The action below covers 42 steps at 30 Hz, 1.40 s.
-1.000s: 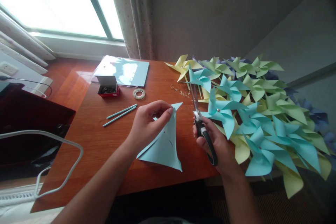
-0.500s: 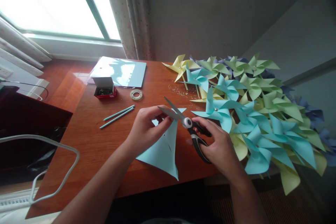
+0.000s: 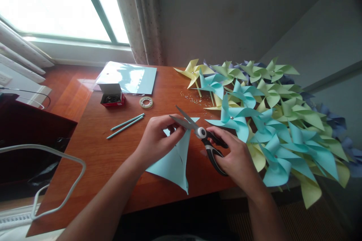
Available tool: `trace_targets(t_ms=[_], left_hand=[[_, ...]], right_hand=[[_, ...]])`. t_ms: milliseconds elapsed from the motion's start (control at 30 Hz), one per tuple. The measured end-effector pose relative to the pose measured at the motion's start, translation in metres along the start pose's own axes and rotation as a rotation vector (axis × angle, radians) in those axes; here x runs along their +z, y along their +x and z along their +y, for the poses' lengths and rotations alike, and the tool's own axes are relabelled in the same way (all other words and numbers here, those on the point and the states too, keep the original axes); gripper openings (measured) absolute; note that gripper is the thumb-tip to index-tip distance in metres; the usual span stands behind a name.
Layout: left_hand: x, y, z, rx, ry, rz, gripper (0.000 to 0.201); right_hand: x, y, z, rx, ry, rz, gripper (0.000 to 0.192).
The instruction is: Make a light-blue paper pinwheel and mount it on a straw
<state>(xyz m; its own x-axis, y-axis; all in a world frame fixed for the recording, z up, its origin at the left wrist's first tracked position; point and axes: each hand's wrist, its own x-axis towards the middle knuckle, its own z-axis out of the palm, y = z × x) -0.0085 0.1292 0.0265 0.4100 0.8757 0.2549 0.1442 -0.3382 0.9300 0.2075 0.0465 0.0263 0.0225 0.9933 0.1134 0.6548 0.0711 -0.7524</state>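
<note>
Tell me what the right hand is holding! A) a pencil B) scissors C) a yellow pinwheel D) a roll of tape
B: the right hand grips the black handles of the scissors, blades open at the light blue paper that the left hand pinches.

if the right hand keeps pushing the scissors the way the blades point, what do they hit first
Probably the light blue paper pinched by the left hand; the open scissors in the right hand already sit at its upper corner, beside the left fingertips.

Tape roll (image 3: 146,102), two pencils (image 3: 125,125), pinwheel heap (image 3: 271,116), clip box (image 3: 111,95)
</note>
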Motion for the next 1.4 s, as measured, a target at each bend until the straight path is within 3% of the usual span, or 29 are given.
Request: trace_targets(t_ms=[133, 233, 400, 533, 700, 800, 1067, 1400], left_hand=[[0.0, 0.001, 0.003, -0.008, 0.017, 0.01, 0.013], [0.001, 0.001, 0.003, -0.053, 0.003, 0.027, 0.015], [0.001, 0.0, 0.001, -0.114, -0.05, 0.067, 0.017], [0.0, 0.001, 0.0, -0.127, -0.113, 0.099, 0.016], [0.0, 0.001, 0.0, -0.121, -0.101, 0.089, 0.018], [0.0, 0.0, -0.001, -0.102, -0.103, 0.079, 0.018], [0.0, 0.001, -0.002, -0.125, -0.167, 0.104, 0.018], [-0.003, 0.001, 0.0, -0.162, -0.284, 0.15, 0.017]], right_hand=[[0.005, -0.001, 0.005, 0.05, 0.057, 0.018, 0.039], [0.01, -0.001, 0.007, 0.176, 0.259, 0.023, 0.042], [0.011, 0.004, -0.003, 0.324, 0.507, -0.095, 0.049], [0.012, 0.009, -0.006, 0.395, 0.546, -0.074, 0.051], [0.016, 0.005, 0.005, 0.362, 0.479, -0.052, 0.056], [0.018, 0.003, 0.006, 0.324, 0.353, -0.067, 0.056], [0.028, 0.004, -0.005, 0.158, -0.47, -0.017, 0.054], [0.028, 0.012, -0.017, 0.184, -0.795, -0.139, 0.054]])
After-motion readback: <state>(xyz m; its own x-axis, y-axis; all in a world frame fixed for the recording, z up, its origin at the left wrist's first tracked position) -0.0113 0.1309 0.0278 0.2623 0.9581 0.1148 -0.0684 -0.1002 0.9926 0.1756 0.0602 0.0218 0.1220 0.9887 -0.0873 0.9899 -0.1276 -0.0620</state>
